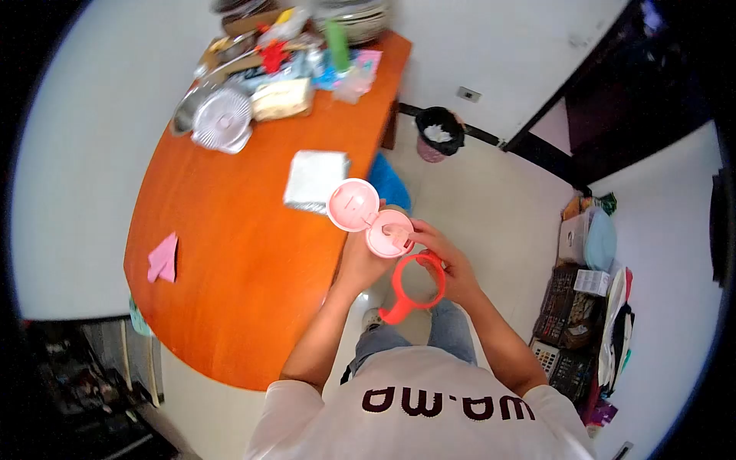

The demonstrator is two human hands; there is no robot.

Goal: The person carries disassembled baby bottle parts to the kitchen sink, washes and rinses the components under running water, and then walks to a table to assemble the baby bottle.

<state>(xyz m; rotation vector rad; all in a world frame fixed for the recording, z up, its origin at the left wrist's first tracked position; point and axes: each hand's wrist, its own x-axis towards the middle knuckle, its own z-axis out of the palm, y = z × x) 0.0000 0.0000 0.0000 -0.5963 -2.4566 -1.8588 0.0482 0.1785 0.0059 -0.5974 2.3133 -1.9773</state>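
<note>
Pink bottle sits in the curled left hand.

A person's left hand wraps around a pale pink round container with its round lid flipped open. The right hand holds a red ring with a curved handle, its fingertips at the container's top. Left of the grip spreads an orange-brown wooden table; on it, a square white packet lies just beyond the grip, a folded pink sheet well leftward. Ahead and right of the grip stands a black-lined waste bin.
</note>
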